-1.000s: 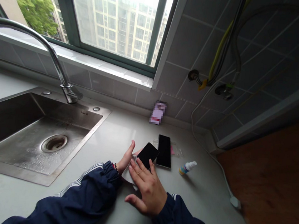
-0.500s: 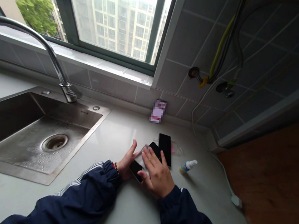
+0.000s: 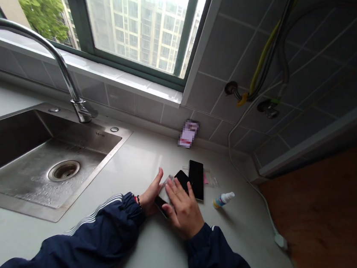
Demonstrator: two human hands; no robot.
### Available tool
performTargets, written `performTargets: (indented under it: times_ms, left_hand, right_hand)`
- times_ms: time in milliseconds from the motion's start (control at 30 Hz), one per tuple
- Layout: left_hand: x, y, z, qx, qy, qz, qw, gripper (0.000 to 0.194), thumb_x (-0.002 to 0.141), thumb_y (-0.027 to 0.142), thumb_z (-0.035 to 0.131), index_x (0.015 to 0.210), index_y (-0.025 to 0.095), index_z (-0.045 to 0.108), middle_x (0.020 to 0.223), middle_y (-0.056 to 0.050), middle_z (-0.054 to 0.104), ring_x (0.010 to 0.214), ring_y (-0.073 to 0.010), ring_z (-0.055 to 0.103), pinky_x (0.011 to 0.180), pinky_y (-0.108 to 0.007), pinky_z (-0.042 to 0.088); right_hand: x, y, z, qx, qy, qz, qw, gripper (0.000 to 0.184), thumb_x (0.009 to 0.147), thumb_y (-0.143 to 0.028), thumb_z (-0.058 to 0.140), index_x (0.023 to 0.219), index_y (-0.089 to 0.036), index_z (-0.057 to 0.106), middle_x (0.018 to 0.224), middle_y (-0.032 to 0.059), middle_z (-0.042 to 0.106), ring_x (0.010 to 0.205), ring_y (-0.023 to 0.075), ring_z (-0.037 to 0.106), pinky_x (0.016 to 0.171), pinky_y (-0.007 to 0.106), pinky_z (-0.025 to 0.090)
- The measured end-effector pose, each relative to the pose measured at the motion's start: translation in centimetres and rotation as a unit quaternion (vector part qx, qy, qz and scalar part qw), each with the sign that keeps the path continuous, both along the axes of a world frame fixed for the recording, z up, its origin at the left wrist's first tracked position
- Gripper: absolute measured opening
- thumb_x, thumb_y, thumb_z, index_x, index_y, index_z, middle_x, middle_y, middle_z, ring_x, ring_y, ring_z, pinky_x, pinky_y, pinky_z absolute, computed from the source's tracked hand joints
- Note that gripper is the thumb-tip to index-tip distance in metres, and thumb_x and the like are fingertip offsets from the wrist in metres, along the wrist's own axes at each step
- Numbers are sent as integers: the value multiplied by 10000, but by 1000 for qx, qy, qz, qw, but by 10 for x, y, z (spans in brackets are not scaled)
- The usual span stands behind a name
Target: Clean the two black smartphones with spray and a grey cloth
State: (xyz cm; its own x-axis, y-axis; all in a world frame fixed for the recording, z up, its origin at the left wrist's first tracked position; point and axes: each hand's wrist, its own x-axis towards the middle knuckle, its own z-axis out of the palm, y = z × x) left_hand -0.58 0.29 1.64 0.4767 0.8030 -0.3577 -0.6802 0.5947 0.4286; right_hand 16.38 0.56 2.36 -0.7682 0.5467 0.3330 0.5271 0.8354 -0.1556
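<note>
A black smartphone (image 3: pixel 182 179) lies face up on the pale counter (image 3: pixel 155 252), its middle hidden under my hands. A clear film (image 3: pixel 166 190) lies across it. My left hand (image 3: pixel 151 194) grips the film's left edge, and the fingers of my right hand (image 3: pixel 182 209) press on its right side. The phone's lower end (image 3: pixel 160 205) shows beneath my hands. Just beyond my right fingertips lies a second black smartphone (image 3: pixel 196 180), apart from the first as far as I can see.
A steel sink (image 3: pixel 43 157) with a tall faucet (image 3: pixel 60 69) lies left of my hands. Right of the phones stand a small spray bottle (image 3: pixel 223 200) and a plastic sleeve with a pink tag (image 3: pixel 205 179). A blurred packet (image 3: pixel 188 134) leans against the tiled wall.
My hands have drawn closer together over the first phone, and the film now lies across it. The white cloth seen under my hands earlier no longer shows.
</note>
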Motion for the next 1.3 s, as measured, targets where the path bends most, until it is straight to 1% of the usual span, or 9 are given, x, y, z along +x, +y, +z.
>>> performTargets:
  times_ms: [133,300,467,567,700,800,967,1100,1300]
  left_hand:
    - [1,-4,5,68,-10,-83,994,833,836,837,316,1362,226,525,878,-107,715,643,-259,699,571,-363,540]
    - [-1,-5,7,89,-22,-96,991,833,853,815,326,1449,244,436,934,-119,707,662,-269,706,586,-396,561]
    - [-4,-3,3,102,-38,-80,991,839,861,808,317,1479,249,411,963,-133,713,674,-293,713,531,-401,560]
    - [-4,-2,1,88,-26,-43,995,834,874,788,337,1449,196,455,925,-136,724,655,-285,710,527,-368,544]
    - [-5,0,3,44,-24,41,998,814,896,755,363,1344,102,550,749,-103,711,588,-224,685,544,-285,504]
    - [-5,0,5,27,-34,37,998,821,895,760,353,1328,94,560,798,-127,720,638,-240,704,515,-273,488]
    - [-6,-1,7,49,-37,46,997,805,905,744,355,1389,122,520,920,-159,728,705,-262,723,561,-314,535]
    - [-8,-1,9,70,-37,0,997,774,902,732,389,1431,174,490,937,-155,728,673,-286,714,527,-377,552]
    - [-7,0,8,49,-29,64,996,741,914,696,428,1383,134,544,978,-163,730,736,-254,725,664,-348,571]
  right_hand:
    - [10,23,-6,-1,26,-97,995,548,1071,-400,343,1584,-228,257,1594,93,342,1492,278,304,1194,596,243]
    - [12,23,-11,-1,48,-111,993,590,1064,-418,354,1600,-232,194,1610,106,307,1504,295,267,1179,594,281]
    - [14,19,-14,-1,48,-131,990,579,1066,-427,319,1587,-184,251,1600,129,320,1501,306,273,1151,609,323]
    - [11,9,-11,14,26,-93,995,585,1060,-439,337,1567,-150,302,1598,137,320,1504,318,261,1164,638,276]
    - [0,-15,0,16,-8,18,1000,653,1015,-507,458,1552,-155,336,1599,115,331,1510,305,250,1204,608,214]
    - [-4,-22,5,15,-4,59,998,673,997,-531,495,1548,-173,349,1574,107,385,1499,282,286,1223,573,193]
    - [10,2,-4,7,11,-4,1000,576,1056,-459,365,1570,-205,301,1571,106,389,1489,273,314,1221,583,186]
    - [21,16,-10,2,44,-71,996,591,1067,-466,286,1569,-155,298,1595,133,334,1516,305,223,1181,618,263]
    - [14,-2,-1,-13,22,50,998,571,1055,-489,328,1505,-152,430,1580,98,381,1528,291,181,1228,583,168]
